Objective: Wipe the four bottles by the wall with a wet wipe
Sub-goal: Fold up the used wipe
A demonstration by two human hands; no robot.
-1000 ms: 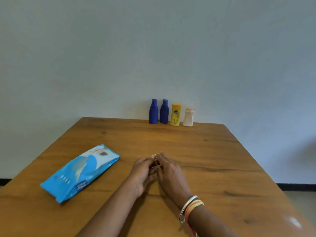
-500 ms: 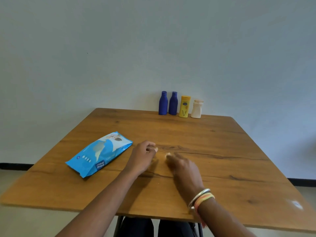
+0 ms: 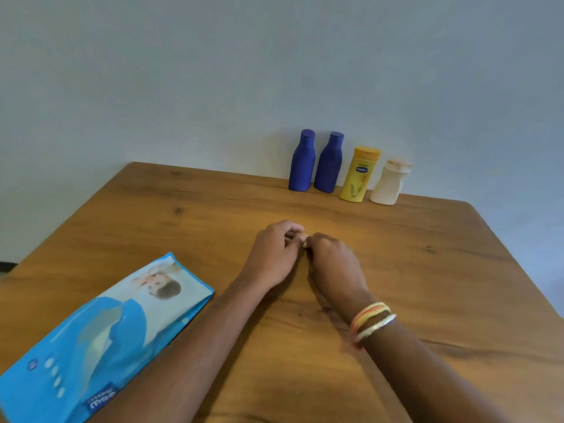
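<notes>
Four bottles stand upright in a row at the desk's far edge, at about one o'clock from the hands and right by the wall: a first blue bottle [image 3: 302, 161], a second blue bottle [image 3: 329, 163] just beside it, then a yellow bottle [image 3: 360, 174] and a white bottle [image 3: 389, 183]. All appear to be small plastic toiletry bottles, so they are judged light, fairly stiff and smooth (probably slippery once wet). Each would best be taken around the body below the shoulder by one hand while the other wipes; a light bottle pushed at the cap could be tipped against its neighbour.

Nearer, at the middle of the desk [image 3: 442, 285], the left hand [image 3: 274, 257] and the right hand [image 3: 334, 267] are brought together with fingertips meeting. Both are loosely curled; whether anything is pinched between them cannot be told, since only a small pale spot is seen where they touch. No wipe is visible in either grip.

The wet wipe pack [image 3: 100, 340] lies flat at eight o'clock, well apart from the bottles, and appears unopened from this angle. Bangles [image 3: 372, 320] are worn on the right wrist.
</notes>
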